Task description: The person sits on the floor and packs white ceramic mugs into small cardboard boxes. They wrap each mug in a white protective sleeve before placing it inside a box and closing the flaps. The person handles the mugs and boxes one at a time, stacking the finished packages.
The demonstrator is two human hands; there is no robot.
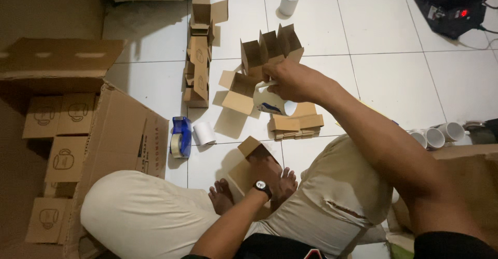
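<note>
As seen from the head camera, a white mug [271, 102] is gripped in the closed right hand [290, 80] above the tiled floor [384, 72], beside an open carton [239, 90]. A small brown box [249, 158] is clasped by the left hand [267, 171] near the feet; a blue tape dispenser [180, 137] lies nearby.

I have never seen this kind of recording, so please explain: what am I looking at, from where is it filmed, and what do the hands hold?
There is no machine here. A camera on a person's head looks down at their own two hands; the person sits on a white tiled floor. The right hand holds a white mug above open small cardboard boxes. The left hand, with a wristwatch, grips another small brown box. Nearby lie a blue tape dispenser, a white roll, more mugs and a large carton of packed boxes.
</note>
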